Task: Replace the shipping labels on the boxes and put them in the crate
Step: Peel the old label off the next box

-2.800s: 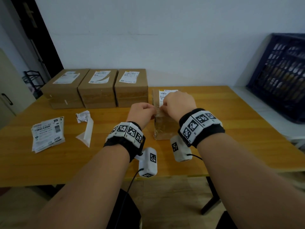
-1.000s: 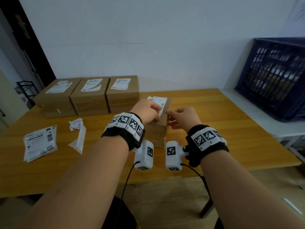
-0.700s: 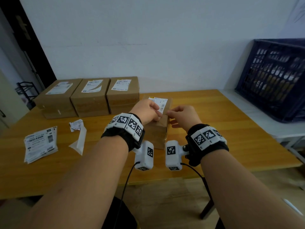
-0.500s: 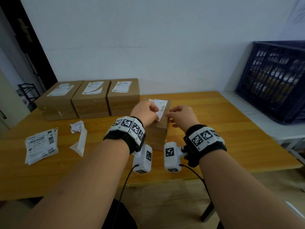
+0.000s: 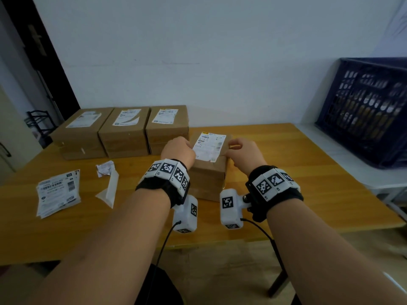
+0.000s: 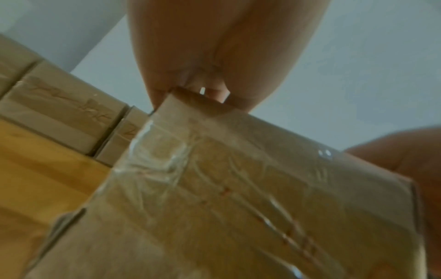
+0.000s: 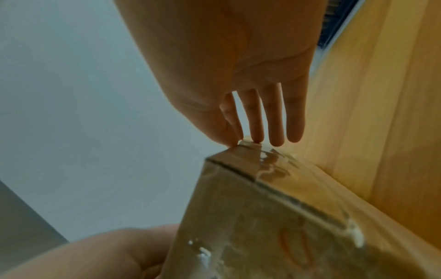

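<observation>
A brown cardboard box (image 5: 209, 179) stands mid-table. Its white shipping label (image 5: 209, 145) is partly lifted off the top. My left hand (image 5: 179, 150) pinches the label's left edge with curled fingers. My right hand (image 5: 241, 151) pinches the box's top right edge between thumb and forefinger. In the right wrist view that pinch (image 7: 238, 140) sits at the taped top corner of the box (image 7: 262, 226), the other fingers straight. The left wrist view shows the box's taped side (image 6: 238, 198) with fingertips (image 6: 214, 92) curled over its top edge. The dark blue crate (image 5: 370, 111) stands at the right.
Three more labelled boxes (image 5: 125, 130) line the wall at the back left. A stack of fresh labels (image 5: 58, 192), a crumpled paper (image 5: 105, 168) and a white strip (image 5: 110, 190) lie on the wooden table (image 5: 297, 172) to the left.
Both hands worked at the label's near edge earlier. Since then my left hand has raised the label further off the box top, and my right hand has shifted to the box's right edge.
</observation>
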Available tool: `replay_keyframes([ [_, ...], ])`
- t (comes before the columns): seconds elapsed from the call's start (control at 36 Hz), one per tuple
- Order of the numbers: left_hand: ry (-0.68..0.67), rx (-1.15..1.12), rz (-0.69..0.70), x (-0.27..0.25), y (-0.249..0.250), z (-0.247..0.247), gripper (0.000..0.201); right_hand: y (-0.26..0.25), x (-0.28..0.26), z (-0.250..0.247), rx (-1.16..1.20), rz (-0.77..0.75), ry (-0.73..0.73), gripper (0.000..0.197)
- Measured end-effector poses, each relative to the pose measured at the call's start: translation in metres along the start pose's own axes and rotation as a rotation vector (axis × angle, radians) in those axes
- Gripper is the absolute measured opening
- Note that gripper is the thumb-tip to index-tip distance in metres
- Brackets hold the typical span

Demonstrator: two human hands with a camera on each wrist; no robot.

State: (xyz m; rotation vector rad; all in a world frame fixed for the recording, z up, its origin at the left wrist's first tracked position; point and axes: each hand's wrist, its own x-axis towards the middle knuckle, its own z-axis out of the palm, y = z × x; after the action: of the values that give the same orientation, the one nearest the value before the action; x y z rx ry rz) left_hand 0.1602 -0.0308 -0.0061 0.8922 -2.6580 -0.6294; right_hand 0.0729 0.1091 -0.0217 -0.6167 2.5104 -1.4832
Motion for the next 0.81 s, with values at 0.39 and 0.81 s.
replay_keyframes([
  [0.39,-0.202,-0.834,-0.228,-0.024,-0.005,-0.005,0.017,-0.025,-0.006,0.006,-0.258,-0.224,-0.088,0.009],
  [0.81,-0.193,-0.975,-0.325,-0.021,-0.010,0.001,0.012,-0.040,-0.003,0.007,-0.587,-0.257,-0.248,0.017],
])
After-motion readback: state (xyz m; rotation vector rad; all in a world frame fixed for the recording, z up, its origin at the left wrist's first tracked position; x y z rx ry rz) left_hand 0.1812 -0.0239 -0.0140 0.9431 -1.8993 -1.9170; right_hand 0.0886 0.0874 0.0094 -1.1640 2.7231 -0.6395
